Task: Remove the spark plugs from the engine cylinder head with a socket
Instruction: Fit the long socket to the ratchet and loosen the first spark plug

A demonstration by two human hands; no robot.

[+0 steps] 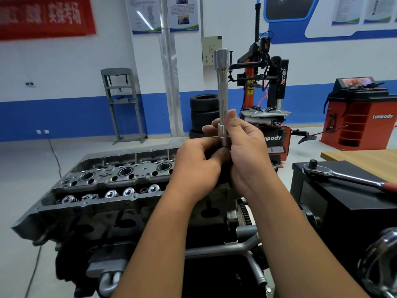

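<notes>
Both hands meet at the centre of the view, raised above the engine, and together they hold a long chrome spark plug socket upright. The right hand wraps its fingers round the socket's lower collar, thumb up along the shaft. The left hand curls its fingers round the very bottom end, just beneath the right thumb; whatever sits at that end is hidden by the fingers. The socket's wider head points to twelve o'clock, well above the hands.

The engine cylinder head lies at nine o'clock from the hands, stretching toward eight o'clock. A row of round spark plug wells runs along its top, and a row of valve springs shows along the nearer edge. Whether any plugs sit in the wells cannot be told.

At three o'clock a ratchet wrench with a red grip lies flat on a black box, well apart from the hands. Behind the box, a wooden counter shows its corner.

Farther back, at twelve to one o'clock, stands a tyre changer with a stack of tyres just beside it. A red wheel balancer stands at two o'clock, and a grey shop press frame at ten o'clock against the blue and white wall.
</notes>
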